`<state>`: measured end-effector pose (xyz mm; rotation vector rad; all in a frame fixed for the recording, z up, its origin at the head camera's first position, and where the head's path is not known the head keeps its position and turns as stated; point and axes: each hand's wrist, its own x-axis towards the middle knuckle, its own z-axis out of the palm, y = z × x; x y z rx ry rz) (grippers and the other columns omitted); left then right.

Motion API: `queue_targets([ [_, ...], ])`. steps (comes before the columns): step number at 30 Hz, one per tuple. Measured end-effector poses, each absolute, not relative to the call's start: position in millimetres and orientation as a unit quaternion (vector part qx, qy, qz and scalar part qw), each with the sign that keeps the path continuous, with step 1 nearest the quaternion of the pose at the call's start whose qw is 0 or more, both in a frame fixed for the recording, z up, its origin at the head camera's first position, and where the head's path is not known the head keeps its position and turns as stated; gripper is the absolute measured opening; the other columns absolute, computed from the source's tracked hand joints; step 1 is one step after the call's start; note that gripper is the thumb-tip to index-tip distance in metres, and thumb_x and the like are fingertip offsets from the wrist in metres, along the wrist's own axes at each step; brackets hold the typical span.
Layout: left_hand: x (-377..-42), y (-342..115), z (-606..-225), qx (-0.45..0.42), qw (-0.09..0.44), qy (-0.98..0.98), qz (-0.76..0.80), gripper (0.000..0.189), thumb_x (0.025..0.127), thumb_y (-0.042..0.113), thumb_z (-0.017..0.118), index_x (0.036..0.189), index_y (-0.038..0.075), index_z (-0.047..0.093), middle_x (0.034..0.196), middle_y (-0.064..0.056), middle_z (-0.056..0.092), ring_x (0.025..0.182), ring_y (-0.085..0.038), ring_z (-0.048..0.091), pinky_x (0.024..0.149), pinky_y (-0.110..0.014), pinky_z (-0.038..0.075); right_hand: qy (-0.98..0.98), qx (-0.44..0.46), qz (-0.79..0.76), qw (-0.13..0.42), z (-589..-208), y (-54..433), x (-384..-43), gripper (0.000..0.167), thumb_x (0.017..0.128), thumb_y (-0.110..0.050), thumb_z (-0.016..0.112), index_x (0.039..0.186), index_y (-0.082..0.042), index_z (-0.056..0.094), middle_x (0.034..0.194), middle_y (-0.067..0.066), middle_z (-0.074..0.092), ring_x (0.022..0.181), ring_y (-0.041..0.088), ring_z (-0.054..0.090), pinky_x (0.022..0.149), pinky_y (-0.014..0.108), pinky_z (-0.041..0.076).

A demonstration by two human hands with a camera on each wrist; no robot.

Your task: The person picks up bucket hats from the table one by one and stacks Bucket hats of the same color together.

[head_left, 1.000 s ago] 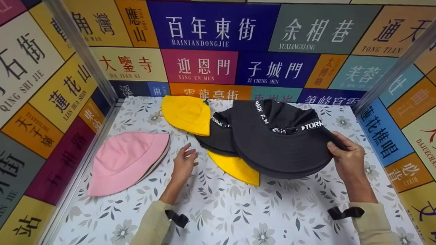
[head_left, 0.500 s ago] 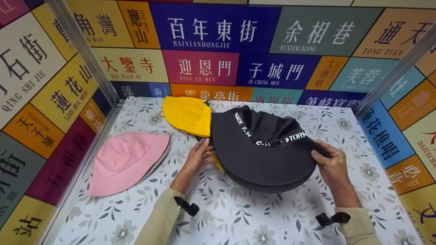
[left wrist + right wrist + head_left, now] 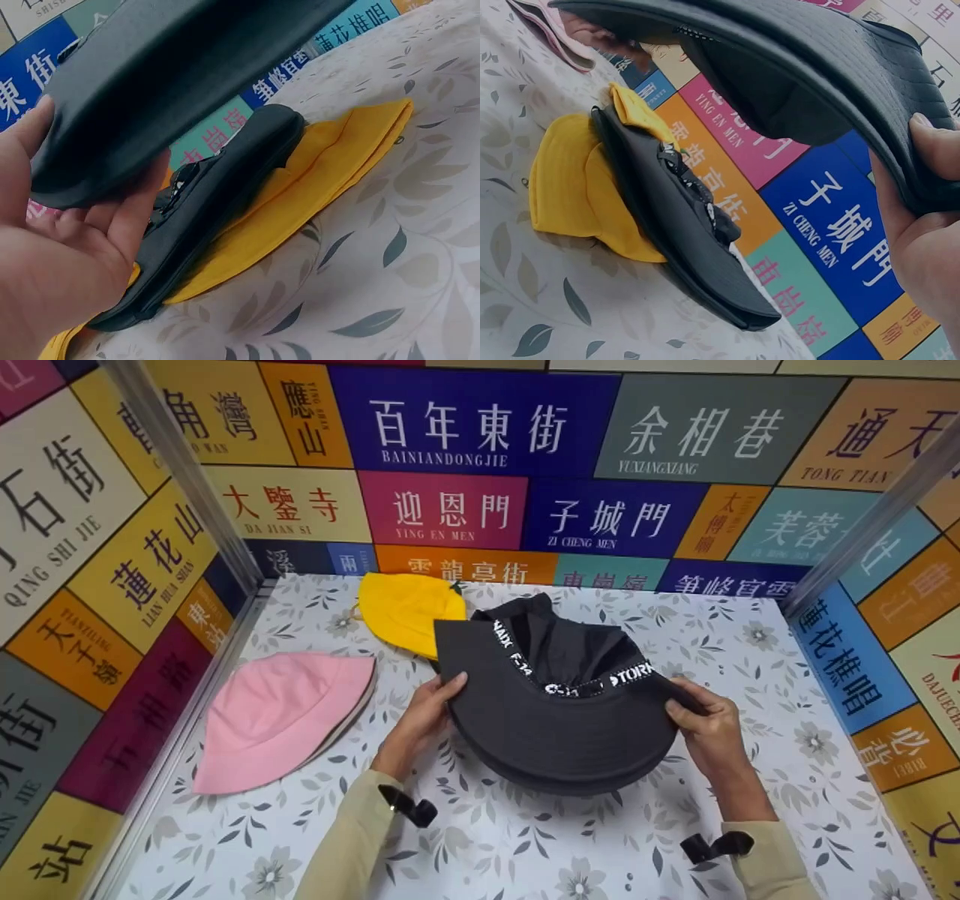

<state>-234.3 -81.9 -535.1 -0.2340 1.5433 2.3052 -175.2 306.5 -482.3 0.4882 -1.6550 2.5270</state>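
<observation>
A black bucket hat (image 3: pixel 562 735) with white lettering along its inner band is held up off the table, its opening tipped toward the back. My left hand (image 3: pixel 416 716) grips the left side of the brim, thumb on top and fingers beneath. On the opposite side, my right hand (image 3: pixel 709 724) pinches the brim between thumb and fingers. Both wrist views show a second black hat (image 3: pixel 217 202) lower down, lying over a yellow hat (image 3: pixel 577 180). From the head camera, the held hat hides most of that pile.
Another yellow bucket hat (image 3: pixel 397 611) lies at the back left of the pile. A pink bucket hat (image 3: pixel 277 720) rests on the left of the flower-patterned table (image 3: pixel 510 847). Panels with printed signs (image 3: pixel 472 420) wall in the back and both sides.
The black hat has come left and toward me in my right hand. My left hand has moved from beside the pile and taken hold of the brim's left side.
</observation>
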Motion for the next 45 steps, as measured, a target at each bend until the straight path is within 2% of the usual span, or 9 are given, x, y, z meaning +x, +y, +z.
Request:
queue_targets([
  [3, -232, -87, -535, -0.099, 0.156, 0.552, 0.813, 0.043, 0.098, 0.026, 0.064, 0.132, 0.0, 0.059, 0.094, -0.003, 0.075, 0.08, -0.01, 0.071, 0.072, -0.023, 0.057, -0.543, 0.148, 0.826, 0.038, -486, 305, -176, 0.047, 0.091, 0.024, 0.047, 0.113, -0.007, 0.075, 0.112, 0.0, 0.075, 0.099, 0.009, 0.07, 0.081, 0.018, 0.057],
  [5, -230, -91, -536, -0.102, 0.146, 0.56, 0.809, 0.035, 0.097, 0.025, 0.065, 0.121, 0.0, 0.064, 0.079, 0.001, 0.072, 0.065, -0.008, 0.065, 0.058, -0.021, 0.049, -0.546, 0.144, 0.824, 0.04, -488, 305, -177, 0.047, 0.09, 0.024, 0.047, 0.114, -0.006, 0.074, 0.112, 0.001, 0.075, 0.099, 0.01, 0.07, 0.08, 0.019, 0.057],
  [9, -226, -97, -538, -0.093, 0.148, 0.563, 0.808, 0.029, 0.096, 0.024, 0.067, 0.113, 0.0, 0.065, 0.071, 0.001, 0.069, 0.052, -0.008, 0.054, 0.046, -0.022, 0.032, -0.56, 0.137, 0.816, 0.051, -492, 302, -178, 0.046, 0.089, 0.025, 0.048, 0.113, -0.004, 0.075, 0.112, 0.001, 0.075, 0.098, 0.01, 0.071, 0.079, 0.019, 0.058],
  [13, -221, -102, -537, -0.066, 0.163, 0.551, 0.815, 0.037, 0.093, 0.018, 0.071, 0.121, -0.003, 0.059, 0.086, -0.002, 0.075, 0.071, -0.011, 0.07, 0.062, -0.021, 0.053, -0.61, 0.121, 0.781, 0.063, -494, 299, -179, 0.042, 0.09, 0.022, 0.052, 0.113, -0.006, 0.075, 0.11, -0.002, 0.076, 0.096, 0.008, 0.071, 0.078, 0.018, 0.058],
  [17, -217, -106, -536, -0.046, 0.163, 0.545, 0.821, 0.045, 0.09, 0.009, 0.072, 0.128, -0.006, 0.053, 0.095, -0.005, 0.075, 0.088, -0.017, 0.074, 0.084, -0.028, 0.059, -0.664, 0.085, 0.741, 0.065, -496, 294, -179, 0.035, 0.09, 0.016, 0.058, 0.116, -0.003, 0.073, 0.108, -0.005, 0.076, 0.094, 0.007, 0.071, 0.076, 0.018, 0.058],
  [27, -208, -111, -536, -0.046, 0.106, 0.572, 0.812, 0.044, 0.086, 0.002, 0.072, 0.125, -0.004, 0.053, 0.1, -0.004, 0.07, 0.092, -0.017, 0.07, 0.09, -0.03, 0.055, -0.686, -0.015, 0.727, 0.04, -501, 284, -179, 0.031, 0.089, 0.008, 0.067, 0.12, 0.003, 0.069, 0.103, -0.005, 0.075, 0.086, 0.009, 0.072, 0.071, 0.022, 0.06],
  [32, -204, -120, -534, -0.046, 0.102, 0.576, 0.809, 0.031, 0.087, 0.003, 0.071, 0.115, -0.007, 0.061, 0.089, -0.004, 0.074, 0.083, -0.017, 0.073, 0.082, -0.03, 0.059, -0.706, -0.038, 0.706, 0.04, -503, 283, -179, 0.032, 0.089, 0.003, 0.07, 0.122, 0.003, 0.068, 0.1, -0.01, 0.075, 0.085, 0.007, 0.072, 0.07, 0.021, 0.059],
  [38, -200, -140, -536, -0.035, 0.12, 0.55, 0.826, 0.011, 0.094, 0.003, 0.064, 0.101, 0.004, 0.072, 0.083, -0.005, 0.076, 0.075, -0.017, 0.075, 0.071, -0.029, 0.061, -0.711, -0.054, 0.701, 0.005, -512, 286, -179, 0.032, 0.09, -0.002, 0.071, 0.122, -0.002, 0.07, 0.103, -0.014, 0.074, 0.089, 0.005, 0.071, 0.073, 0.021, 0.059],
  [45, -192, -150, -543, -0.041, 0.139, 0.592, 0.793, 0.031, 0.094, 0.01, 0.067, 0.12, -0.007, 0.063, 0.091, -0.004, 0.076, 0.083, -0.016, 0.074, 0.077, -0.029, 0.061, -0.747, -0.07, 0.66, -0.029, -526, 287, -180, 0.038, 0.089, -0.012, 0.075, 0.126, -0.003, 0.069, 0.101, -0.021, 0.073, 0.093, 0.0, 0.069, 0.079, 0.018, 0.057],
])
